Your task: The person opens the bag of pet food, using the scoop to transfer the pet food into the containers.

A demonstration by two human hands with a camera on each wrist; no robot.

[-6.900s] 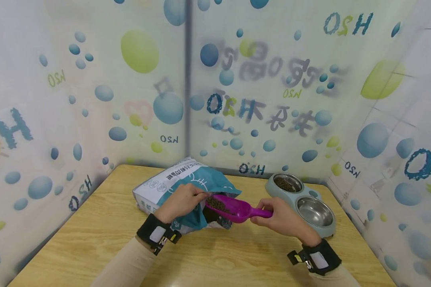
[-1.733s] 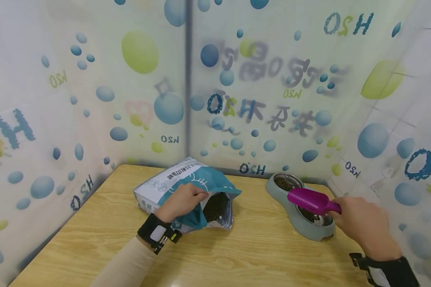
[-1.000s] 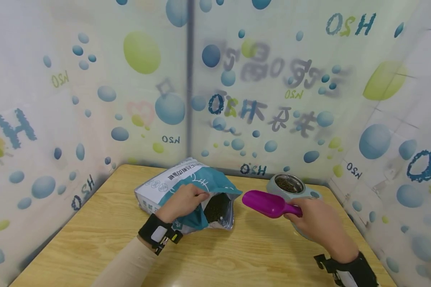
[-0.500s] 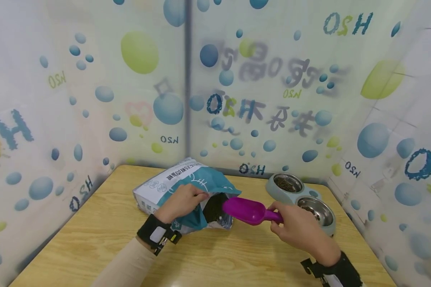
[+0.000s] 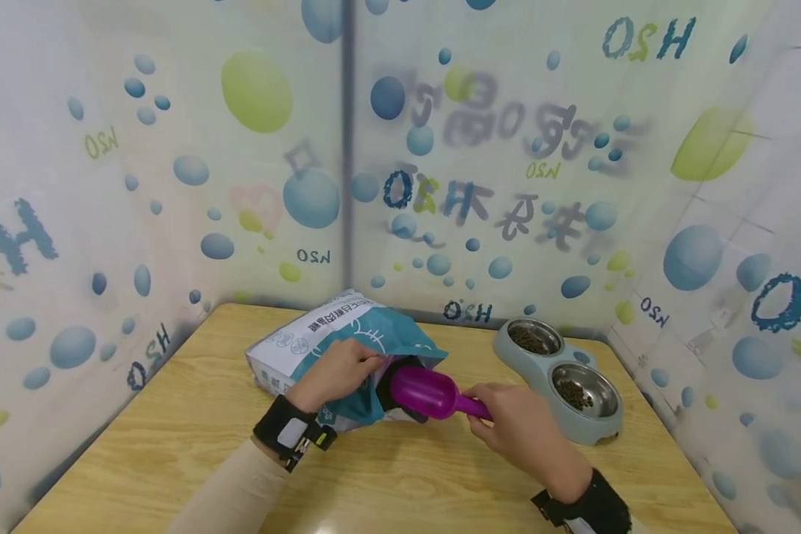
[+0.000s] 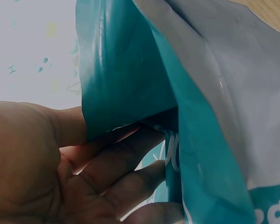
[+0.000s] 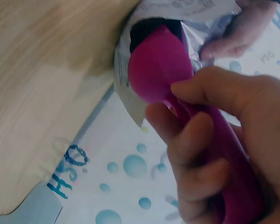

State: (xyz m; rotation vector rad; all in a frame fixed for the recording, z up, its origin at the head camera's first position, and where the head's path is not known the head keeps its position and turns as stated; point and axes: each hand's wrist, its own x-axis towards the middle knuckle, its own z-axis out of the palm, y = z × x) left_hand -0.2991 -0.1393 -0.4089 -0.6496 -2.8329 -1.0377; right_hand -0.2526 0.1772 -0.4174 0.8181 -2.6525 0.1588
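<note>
At the bag (image 5: pixel 354 332), scoop (image 5: pixel 430 393) lengthwise leftward.

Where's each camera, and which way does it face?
Head: on the head, facing forward and down at bag, scoop, bowls; left hand, right hand show.
Left wrist: on that wrist, facing the bag's edge; left hand holds it.
Right wrist: on that wrist, facing scoop and bag; right hand and part of left hand show.
Head and right wrist share the scoop.
</note>
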